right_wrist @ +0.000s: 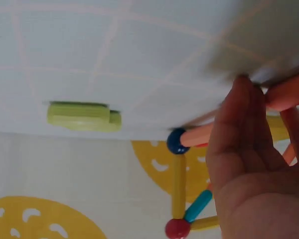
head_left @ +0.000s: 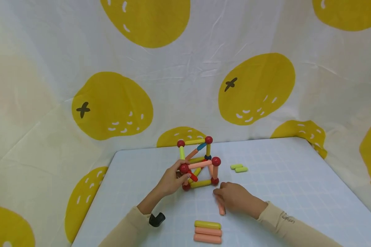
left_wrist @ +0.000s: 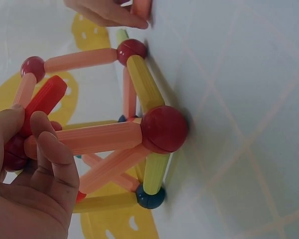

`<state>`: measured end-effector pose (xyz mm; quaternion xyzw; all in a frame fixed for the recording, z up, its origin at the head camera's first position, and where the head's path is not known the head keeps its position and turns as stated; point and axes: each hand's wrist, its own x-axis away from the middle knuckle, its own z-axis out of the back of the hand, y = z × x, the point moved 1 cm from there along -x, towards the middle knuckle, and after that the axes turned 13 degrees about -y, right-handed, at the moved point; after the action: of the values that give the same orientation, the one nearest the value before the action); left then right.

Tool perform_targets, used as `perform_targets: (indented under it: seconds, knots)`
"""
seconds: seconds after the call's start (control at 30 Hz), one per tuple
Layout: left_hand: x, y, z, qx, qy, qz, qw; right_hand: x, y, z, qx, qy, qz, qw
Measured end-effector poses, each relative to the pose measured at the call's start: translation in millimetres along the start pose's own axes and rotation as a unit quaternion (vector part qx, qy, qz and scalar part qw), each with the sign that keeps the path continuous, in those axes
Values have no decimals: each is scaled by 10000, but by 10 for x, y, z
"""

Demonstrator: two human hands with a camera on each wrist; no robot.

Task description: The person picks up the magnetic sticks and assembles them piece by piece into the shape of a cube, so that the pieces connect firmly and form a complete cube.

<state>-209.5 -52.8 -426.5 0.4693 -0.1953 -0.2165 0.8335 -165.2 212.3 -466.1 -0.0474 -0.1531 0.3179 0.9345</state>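
A cube-like frame of magnetic sticks and balls (head_left: 201, 183) stands on the table. My left hand (head_left: 170, 181) holds its near left upper corner, fingers around the red ball (head_left: 184, 168) and thumb against a short red stick (left_wrist: 46, 99). That red stick juts inward from the corner. In front of the frame, my right hand (head_left: 236, 198) pinches a loose salmon stick (head_left: 221, 208) low at the tabletop. The right wrist view has this stick between thumb and fingers, partly cut off by the picture edge.
A yellow stick (head_left: 208, 224) and two salmon sticks (head_left: 208, 235) lie side by side near the front. Two short lime sticks (head_left: 241, 169) lie right of the frame. A fruit-patterned cloth (head_left: 185, 85) hangs behind the table (head_left: 296, 192).
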Motion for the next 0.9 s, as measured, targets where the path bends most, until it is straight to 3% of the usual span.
perform_targets:
  seconds: [0.17, 0.27, 0.4, 0.5, 0.57, 0.63, 0.7, 0.8, 0.9]
  knots:
    - [3, -10, 12, 6, -4, 14, 10000, 1, -133, -34, 742, 157, -62, 9971]
    - [7, -13, 11, 53, -17, 23, 10000, 78, -156, 0, 901, 49, -555, 9944]
    - [18, -7, 6, 119, 6, 70, 9999, 215, -159, 25, 700, -520, -1236, 9885]
    - [24, -3, 4, 106, 29, 96, 9999, 281, -163, -18, 616, -610, -1269, 9881]
    - [24, 1, 5, 78, 32, 92, 9999, 290, -162, -50, 743, -403, -1104, 9903]
    - [21, 2, 5, 52, 30, 75, 10000, 271, -147, -65, 416, -186, -1048, 9935]
    - [17, -1, 5, 31, 30, 44, 10000, 221, -114, -54, -288, 71, -932, 9952]
    - [14, -7, 2, -6, 29, -15, 10000, 107, -68, -9, -1428, 427, -762, 9859]
    - [17, -18, -6, -38, 47, -71, 10000, -2, -71, 47, -1861, 682, -560, 9786]
